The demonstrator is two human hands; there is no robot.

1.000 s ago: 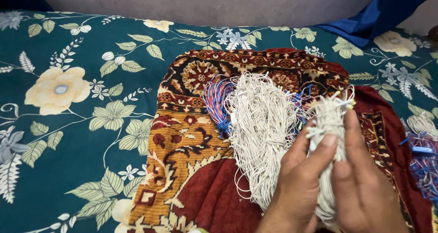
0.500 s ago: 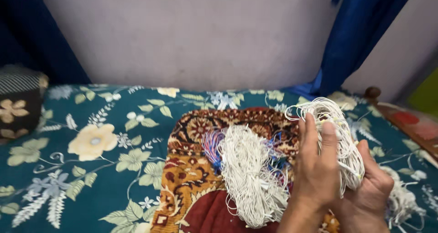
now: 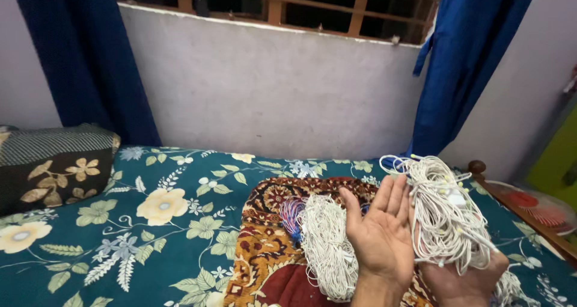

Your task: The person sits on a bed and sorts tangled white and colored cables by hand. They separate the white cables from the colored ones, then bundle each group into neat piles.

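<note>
Now that the head has lifted toward the wall, the right hand (image 3: 466, 280) is cupping a raised bundle of white cord (image 3: 448, 220) above the bed while the left hand (image 3: 381, 238), formerly gripping it, is lying spread open alongside.

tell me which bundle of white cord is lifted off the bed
The bundle of white cord on the right, propped up by the right hand beside the open left hand. The other white bundle lies on the patterned red cloth, next to blue strands.
</note>
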